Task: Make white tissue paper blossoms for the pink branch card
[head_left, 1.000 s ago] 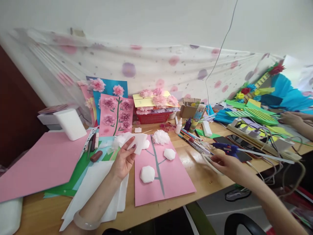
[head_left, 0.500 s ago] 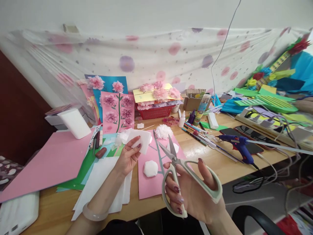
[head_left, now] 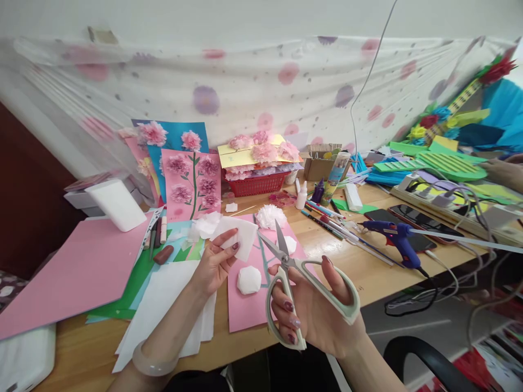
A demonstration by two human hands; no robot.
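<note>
Between thumb and fingers, my left hand (head_left: 217, 262) pinches a folded square of white tissue paper (head_left: 245, 238). My right hand (head_left: 318, 316) has its thumb and fingers through the handles of pale-handled scissors (head_left: 285, 256). The blades are spread and point up toward the tissue paper, a little to its right. Below both hands lies a pink sheet (head_left: 245, 318) with a painted grey-blue stem. On it sit a fluffy white paper flower (head_left: 271, 216), a round white paper piece (head_left: 249, 280) and another white piece (head_left: 290, 244) partly behind the blades.
White sheets (head_left: 153, 318) and a large pink board (head_left: 77, 261) lie at left. Finished flower pictures (head_left: 192, 182) lean at the back beside a red basket (head_left: 259, 185). Pens, a blue glue gun (head_left: 394, 237), phones and a cabled power strip (head_left: 439, 204) fill the right. Another person's hand (head_left: 504, 171) shows far right.
The view has shifted slightly. My right hand with the open scissors has come a little closer to the tissue paper. Another person's hand has come further into view at far right.
</note>
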